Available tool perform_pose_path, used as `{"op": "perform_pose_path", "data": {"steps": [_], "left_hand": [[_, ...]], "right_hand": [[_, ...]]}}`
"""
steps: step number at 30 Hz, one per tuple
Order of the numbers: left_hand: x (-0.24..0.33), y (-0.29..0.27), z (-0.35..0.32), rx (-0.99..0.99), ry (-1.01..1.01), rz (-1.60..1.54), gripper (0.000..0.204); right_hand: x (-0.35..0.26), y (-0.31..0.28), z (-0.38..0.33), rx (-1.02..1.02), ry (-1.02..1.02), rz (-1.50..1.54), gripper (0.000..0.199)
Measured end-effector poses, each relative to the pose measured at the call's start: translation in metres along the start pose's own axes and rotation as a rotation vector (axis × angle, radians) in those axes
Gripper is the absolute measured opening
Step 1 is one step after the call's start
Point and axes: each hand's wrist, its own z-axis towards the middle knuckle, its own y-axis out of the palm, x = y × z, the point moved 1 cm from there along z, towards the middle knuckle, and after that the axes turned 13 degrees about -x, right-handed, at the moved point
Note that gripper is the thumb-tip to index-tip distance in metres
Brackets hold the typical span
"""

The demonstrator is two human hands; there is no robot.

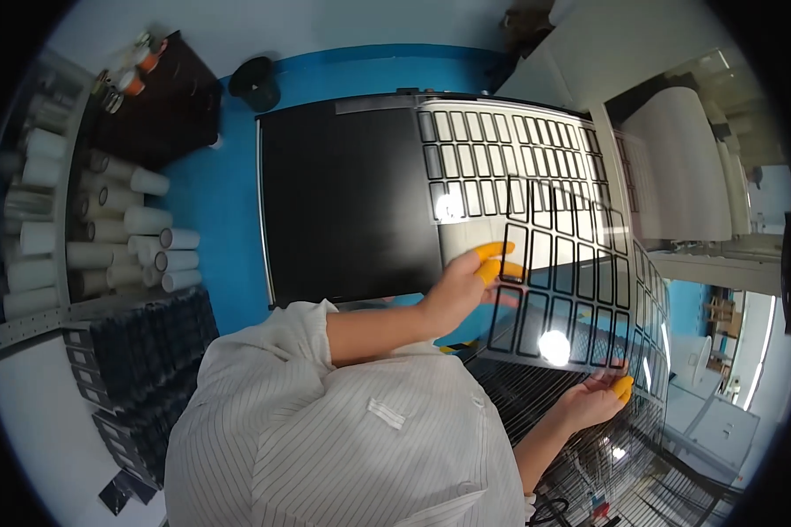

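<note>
A clear flexible sheet (562,294) printed with rows of black rectangular frames is held up and tilted in front of me. My left hand (455,292) pinches its left edge, with yellow finger cots on the fingertips. At the sheet's lower edge my right hand (593,402), also wearing yellow finger cots, grips it near the right corner. Beyond it a second sheet with the same black frames (479,162) lies on the pale right part of a conveyor table. The black belt (347,202) of that table stretches to the left.
A wire rack (580,474) stands below my right hand. White rolls (171,259) fill a shelf at the left, above stacked black trays (141,351). At the back are a dark bin (255,83) and a brown cabinet (163,105). Machine housing (677,158) rises at the right.
</note>
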Motion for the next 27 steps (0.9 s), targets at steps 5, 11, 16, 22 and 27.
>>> {"op": "perform_pose_path", "data": {"steps": [5, 11, 16, 22, 27], "left_hand": [[0.021, -0.104, -0.015, 0.285, 0.264, 0.073, 0.034], [0.046, -0.236, -0.048, 0.841, 0.277, 0.348, 0.038], [0.041, -0.267, -0.037, 1.012, 0.232, 0.348, 0.037], [0.031, -0.258, -0.018, 1.207, -0.139, 1.556, 0.024], [0.039, -0.224, -0.035, 0.805, -0.383, 1.782, 0.058]], "right_hand": [[-0.003, -0.005, 0.007, 0.065, 0.035, 0.064, 0.028], [-0.010, -0.044, 0.016, 0.127, 0.134, 0.067, 0.030], [-0.014, -0.041, 0.020, 0.093, 0.132, 0.052, 0.028], [-0.021, -0.033, 0.019, 0.122, 0.111, 0.052, 0.026], [-0.018, -0.056, 0.019, -0.006, 0.129, 0.158, 0.025]]}}
